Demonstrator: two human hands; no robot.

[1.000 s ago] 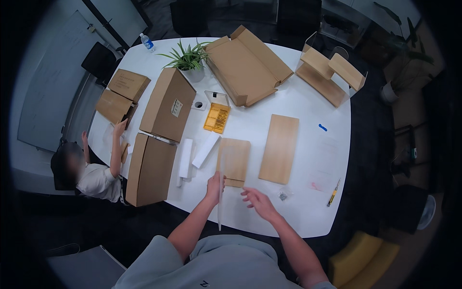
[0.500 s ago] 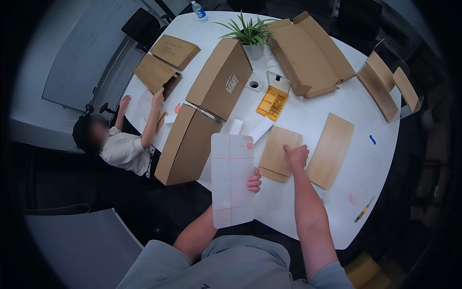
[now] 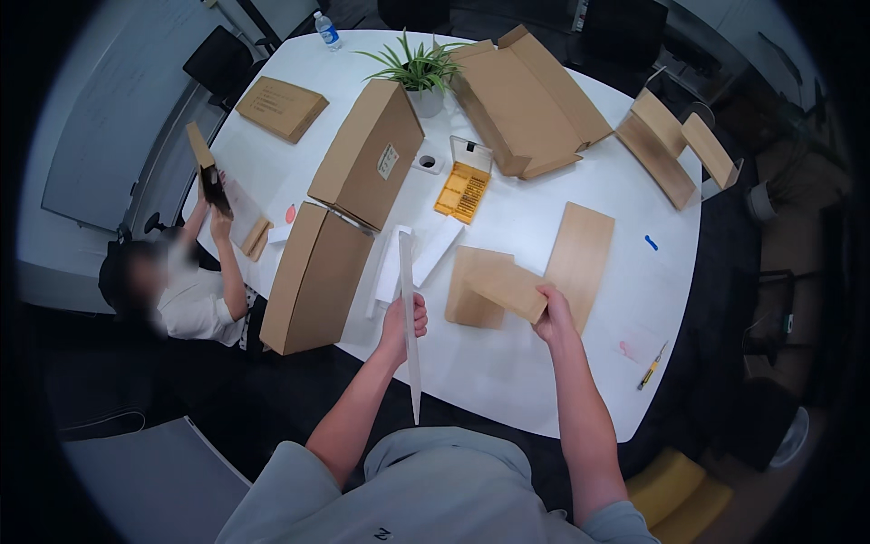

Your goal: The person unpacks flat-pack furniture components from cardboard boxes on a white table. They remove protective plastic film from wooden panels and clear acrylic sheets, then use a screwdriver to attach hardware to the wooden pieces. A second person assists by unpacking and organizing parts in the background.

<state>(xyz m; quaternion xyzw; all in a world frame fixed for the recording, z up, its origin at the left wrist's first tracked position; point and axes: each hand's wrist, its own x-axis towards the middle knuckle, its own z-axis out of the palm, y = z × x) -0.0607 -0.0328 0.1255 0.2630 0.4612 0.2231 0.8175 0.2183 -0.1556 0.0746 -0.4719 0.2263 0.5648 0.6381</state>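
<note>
Right now, the left hand [image 3: 403, 328] is closed around a thin, pale panel [image 3: 414, 372]. It holds the panel up on its edge, so we see mostly a thin line. The right hand [image 3: 553, 315] pinches the end of a small wooden board [image 3: 510, 286]. That board is over the white table [image 3: 535, 381], and it covers part of a flat wooden piece [image 3: 471, 310]. I can't tell if the two touch. Just to the right lies a long wooden board [image 3: 584, 254].

Near the left hand are two white strips, one standing close to the panel and one [image 3: 441, 252] lying at a slant. Past them sits a yellow case [image 3: 465, 190] with its lid up. Two big brown boxes stand end to end on the left. Behind them, another person [image 3: 195, 299] holds a brown box [image 3: 210, 177] with both hands. A blue bit [image 3: 652, 243] and a yellow and black tool [image 3: 652, 366] lie on the right.
</note>
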